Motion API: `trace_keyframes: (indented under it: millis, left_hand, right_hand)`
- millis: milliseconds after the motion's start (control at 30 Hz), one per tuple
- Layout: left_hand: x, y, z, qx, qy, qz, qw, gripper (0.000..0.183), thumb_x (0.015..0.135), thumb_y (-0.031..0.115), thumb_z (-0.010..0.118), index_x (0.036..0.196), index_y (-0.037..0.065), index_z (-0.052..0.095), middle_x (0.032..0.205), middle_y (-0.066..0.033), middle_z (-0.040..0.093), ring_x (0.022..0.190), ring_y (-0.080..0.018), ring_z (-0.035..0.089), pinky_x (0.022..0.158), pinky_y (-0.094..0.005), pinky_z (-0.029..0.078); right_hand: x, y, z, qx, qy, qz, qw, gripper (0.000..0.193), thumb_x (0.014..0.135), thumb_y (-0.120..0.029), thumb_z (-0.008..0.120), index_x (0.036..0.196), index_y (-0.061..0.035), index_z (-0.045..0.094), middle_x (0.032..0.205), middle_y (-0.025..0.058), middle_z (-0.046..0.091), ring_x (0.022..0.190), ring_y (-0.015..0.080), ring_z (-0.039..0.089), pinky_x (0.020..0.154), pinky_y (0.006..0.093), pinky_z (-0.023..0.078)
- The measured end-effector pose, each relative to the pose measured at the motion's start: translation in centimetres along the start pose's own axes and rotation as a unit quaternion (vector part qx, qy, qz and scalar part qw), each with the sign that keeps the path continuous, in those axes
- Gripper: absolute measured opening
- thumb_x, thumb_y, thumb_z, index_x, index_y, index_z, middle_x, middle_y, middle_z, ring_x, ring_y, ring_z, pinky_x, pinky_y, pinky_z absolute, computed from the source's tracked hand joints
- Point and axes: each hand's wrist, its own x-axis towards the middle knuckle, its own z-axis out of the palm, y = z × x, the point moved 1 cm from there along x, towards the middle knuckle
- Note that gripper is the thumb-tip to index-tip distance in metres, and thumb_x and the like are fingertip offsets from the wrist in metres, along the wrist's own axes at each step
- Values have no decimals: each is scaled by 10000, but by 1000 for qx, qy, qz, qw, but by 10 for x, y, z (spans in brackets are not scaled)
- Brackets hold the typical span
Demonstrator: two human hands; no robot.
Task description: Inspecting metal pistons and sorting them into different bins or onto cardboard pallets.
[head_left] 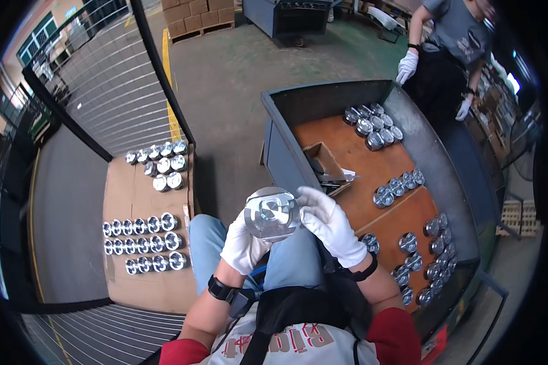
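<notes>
A shiny metal piston [272, 214] is held up in front of my lap, its round machined crown facing me. My gloved left hand [243, 248] is closed round its lower left side, with most of the fingers hidden behind it. At the piston's right edge, my gloved right hand [331, 226] has its fingers bent against the rim, slightly blurred. Rows of similar pistons [140, 225] stand on a cardboard-covered surface [146, 207] to my left. More pistons [398, 188] sit in groups on the orange-brown top of a workbench [323, 128] to my right.
A small open box [327, 165] with tools lies on the bench, whose raised dark metal walls [429, 131] border it. Black wire mesh panels [112, 73] fence the left surface. A co-worker [450, 48] in white gloves stands beyond the bench. Stacked cartons [198, 15] rest on a pallet.
</notes>
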Motion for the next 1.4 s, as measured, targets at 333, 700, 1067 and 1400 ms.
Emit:
trace_keyframes:
  millis: [333,700,1067,1400]
  left_hand:
    - [-28,-5,-20,-4,4,17,1000,448,1003,292,510,1318,-26,524,1235,-191,648,1075,-293,677,875,-462,591]
    - [-35,-6,-33,-29,8,5,1000,361,993,203,513,1266,-31,553,1216,-199,650,1097,-319,663,938,-494,566]
    - [-39,-7,-31,77,61,38,994,323,1033,293,529,1231,48,597,1148,-99,679,1044,-217,670,902,-375,569]
    - [-53,31,-34,660,12,154,735,867,816,147,840,1516,115,330,1361,-80,520,1196,-171,558,988,-335,498]
  right_hand:
    - [-20,11,34,112,-91,148,978,422,950,-67,658,1332,39,512,1043,68,660,805,124,653,702,265,557]
    - [-21,26,35,138,-107,146,974,505,940,-95,691,1387,8,479,1111,33,638,880,90,614,752,251,530]
    - [-26,38,40,87,-75,74,991,481,849,-85,778,1257,24,547,1158,63,654,1056,125,625,920,291,515]
    - [4,32,73,-406,-22,-126,905,468,700,-275,824,1064,-51,632,815,165,695,742,364,687,678,438,547]
